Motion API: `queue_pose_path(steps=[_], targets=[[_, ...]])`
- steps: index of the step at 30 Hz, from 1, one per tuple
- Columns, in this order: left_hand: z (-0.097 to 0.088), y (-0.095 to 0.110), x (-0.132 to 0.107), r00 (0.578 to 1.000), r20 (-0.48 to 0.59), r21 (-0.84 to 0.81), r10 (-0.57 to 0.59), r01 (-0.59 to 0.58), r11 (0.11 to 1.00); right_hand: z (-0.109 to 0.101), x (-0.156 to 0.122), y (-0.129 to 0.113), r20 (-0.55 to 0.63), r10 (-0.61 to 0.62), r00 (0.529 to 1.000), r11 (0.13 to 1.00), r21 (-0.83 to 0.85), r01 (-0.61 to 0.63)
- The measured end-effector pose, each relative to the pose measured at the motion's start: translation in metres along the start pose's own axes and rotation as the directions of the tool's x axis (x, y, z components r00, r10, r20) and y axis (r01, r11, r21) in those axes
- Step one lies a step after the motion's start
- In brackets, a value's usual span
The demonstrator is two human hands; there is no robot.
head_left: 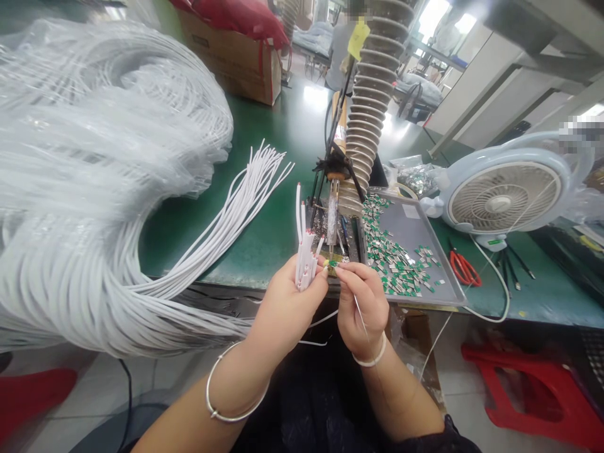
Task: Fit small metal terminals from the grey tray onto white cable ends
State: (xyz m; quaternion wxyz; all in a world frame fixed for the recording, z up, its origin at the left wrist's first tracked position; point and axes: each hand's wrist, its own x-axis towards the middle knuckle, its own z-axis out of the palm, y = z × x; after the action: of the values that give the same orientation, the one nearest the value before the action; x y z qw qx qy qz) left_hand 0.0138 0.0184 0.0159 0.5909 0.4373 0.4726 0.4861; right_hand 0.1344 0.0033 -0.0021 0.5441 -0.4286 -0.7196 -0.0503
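Note:
My left hand grips a bundle of white wires, whose cut ends stick upward and show red tips. My right hand pinches a tiny green component between its fingertips, right beside the wire ends. Just beyond both hands, a soldering iron stands upright in a clamp above a small work fixture. A metal tray of green and silver components lies to the right. A loose fan of white cables spreads from a huge coil on the left.
A ribbed grey hose rises behind the iron. A desk fan, red-handled scissors and several thin tools lie on the green bench at right. A cardboard box stands far left; a person stands beyond the bench.

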Motion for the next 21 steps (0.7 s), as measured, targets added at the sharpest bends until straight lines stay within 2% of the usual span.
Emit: queue_pose_path(steps=[13,21], targets=[[-0.0014,0.0062,-0.0005,0.997,0.016,0.043,0.07,-0.07,0.997,-0.0003,0.0045,-0.004,-0.013,-0.007,1.0,0.999,0.04,0.008],[-0.0051,-0.0006,-0.0024,0.999,0.045,0.064,0.023,-0.026,0.998,-0.0024,-0.0002,-0.0026,0.009,0.025,1.0,0.994,0.106,-0.026]])
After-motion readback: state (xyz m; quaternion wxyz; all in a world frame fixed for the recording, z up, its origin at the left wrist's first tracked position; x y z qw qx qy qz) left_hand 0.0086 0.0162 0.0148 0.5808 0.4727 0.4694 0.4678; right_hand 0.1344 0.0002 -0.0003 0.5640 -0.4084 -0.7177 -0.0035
